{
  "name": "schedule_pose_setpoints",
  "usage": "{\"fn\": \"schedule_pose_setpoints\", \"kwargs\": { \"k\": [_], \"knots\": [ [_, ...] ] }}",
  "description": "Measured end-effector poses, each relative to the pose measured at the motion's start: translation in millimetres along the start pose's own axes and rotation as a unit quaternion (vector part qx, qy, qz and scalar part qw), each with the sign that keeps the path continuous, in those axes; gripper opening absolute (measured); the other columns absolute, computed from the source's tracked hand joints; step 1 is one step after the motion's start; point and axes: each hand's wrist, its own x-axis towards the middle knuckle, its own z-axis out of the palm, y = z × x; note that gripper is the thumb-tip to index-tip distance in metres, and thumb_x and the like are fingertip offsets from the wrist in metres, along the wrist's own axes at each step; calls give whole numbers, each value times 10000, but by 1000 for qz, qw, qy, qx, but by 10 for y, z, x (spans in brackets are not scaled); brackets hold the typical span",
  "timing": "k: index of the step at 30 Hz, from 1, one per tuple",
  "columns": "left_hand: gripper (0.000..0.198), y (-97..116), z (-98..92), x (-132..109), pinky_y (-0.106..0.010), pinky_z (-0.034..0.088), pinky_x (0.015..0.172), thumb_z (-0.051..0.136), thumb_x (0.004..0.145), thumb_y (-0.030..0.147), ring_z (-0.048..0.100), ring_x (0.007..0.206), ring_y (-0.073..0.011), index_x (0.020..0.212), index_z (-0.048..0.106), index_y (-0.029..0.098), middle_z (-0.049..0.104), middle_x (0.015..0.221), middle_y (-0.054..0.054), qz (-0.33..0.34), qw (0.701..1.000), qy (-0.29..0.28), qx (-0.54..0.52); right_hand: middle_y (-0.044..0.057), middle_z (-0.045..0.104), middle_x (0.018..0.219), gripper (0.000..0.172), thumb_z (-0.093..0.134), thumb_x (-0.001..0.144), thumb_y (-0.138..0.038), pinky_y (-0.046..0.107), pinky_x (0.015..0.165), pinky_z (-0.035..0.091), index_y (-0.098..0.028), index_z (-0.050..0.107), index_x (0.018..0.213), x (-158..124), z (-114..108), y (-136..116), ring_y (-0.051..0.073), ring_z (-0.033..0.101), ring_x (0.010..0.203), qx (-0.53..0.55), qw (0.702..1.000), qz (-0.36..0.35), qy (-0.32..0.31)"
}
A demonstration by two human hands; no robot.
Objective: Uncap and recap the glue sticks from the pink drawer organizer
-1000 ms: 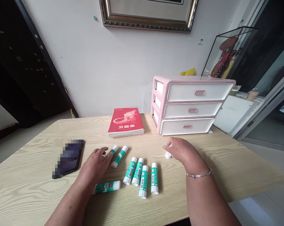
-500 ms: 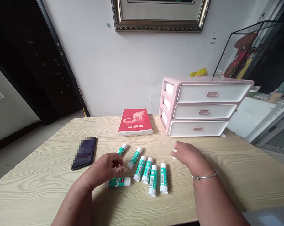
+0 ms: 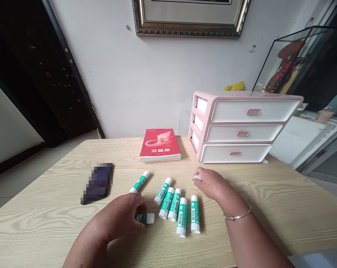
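Note:
My left hand (image 3: 126,214) is closed round a green and white glue stick (image 3: 149,218) lying on its side; only its white-capped right end shows past the fingers. Just beyond that hand lies another glue stick (image 3: 140,181), slanted. My right hand (image 3: 210,182) is raised in front of the drawers, its fingers pinched on a glue stick (image 3: 197,178) of which just a white end is visible. Between my hands several more glue sticks lie in a loose row, among them a tilted one (image 3: 163,191), a middle one (image 3: 181,217) and the rightmost (image 3: 195,214).
A red book (image 3: 160,143) lies against the wall side of the wooden table (image 3: 65,178). Right of it stands a pink and white drawer unit (image 3: 242,134). A dark phone (image 3: 97,184), partly pixelated, rests at the left. A pale grey object (image 3: 321,258) shows at the lower right edge.
My left hand has come down toward me and closed on the sideways glue stick. My right hand has moved left. The tilted glue stick now lies closer to its right neighbour.

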Motion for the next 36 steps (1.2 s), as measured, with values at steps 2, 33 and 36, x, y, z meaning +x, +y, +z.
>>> {"fn": "schedule_pose_setpoints", "kwargs": {
  "k": [2, 33, 36],
  "knots": [
    [173, 0, 5, 1, -282, 335, 608, 658, 619, 240, 607, 727, -221, 782, 707, 272, 700, 823, -27, 3, 1000, 1, 3, 34, 711, 812, 129, 564, 836, -266, 280, 650, 350, -208, 650, 913, -14, 13, -82, 192, 627, 791, 64, 998, -25, 5],
    [381, 261, 112, 181, -293, 452, 734, 403, 999, 534, 500, 725, -146, 1120, 533, 197, 540, 813, 3, 139, 933, 9, -332, -4, 609, 845, 300, 577, 956, -411, 249, 686, 481, -219, 617, 1184, -208, 438, -529, 119, 566, 751, 533, 820, -204, -48],
    [368, 252, 117, 187, -296, 449, 742, 394, 1008, 523, 502, 732, -142, 1126, 522, 199, 541, 824, 4, 152, 928, 1, -339, 11, 647, 884, 318, 585, 959, -393, 251, 702, 496, -208, 614, 1215, -212, 440, -525, 118, 587, 764, 523, 821, -226, -42]
  ]
}}
